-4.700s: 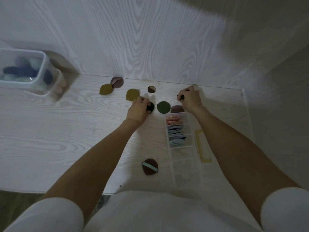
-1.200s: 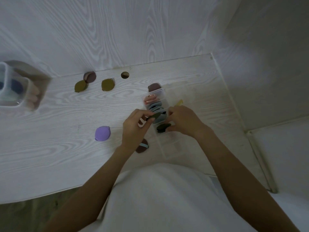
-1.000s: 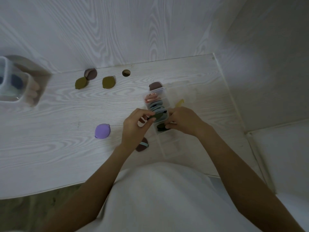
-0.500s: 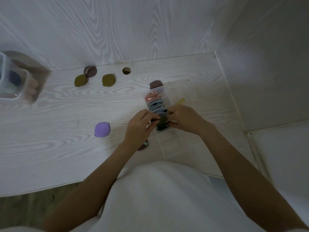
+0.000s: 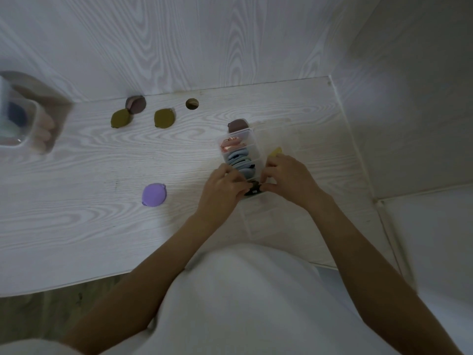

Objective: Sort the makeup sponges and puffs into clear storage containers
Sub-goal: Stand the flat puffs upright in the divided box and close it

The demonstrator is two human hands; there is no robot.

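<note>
A clear divided organizer lies on the white table, with pink puffs and light blue puffs standing in its far compartments. My left hand and my right hand meet over a middle compartment, fingertips pinching dark green puffs down into it. Loose on the table are a purple puff, two olive puffs, a brown puff by the wall and another brown puff at the organizer's far end.
A clear tub holding blue and pinkish sponges stands at the far left edge. A round cable hole sits near the back wall. A yellow strip lies beside the organizer. The table's right edge runs close to my right arm.
Both hands brought the dark green puffs from the back of the table to the organizer and pressed them lower into a middle compartment. My left hand now hides the brown puff with the blue band.
</note>
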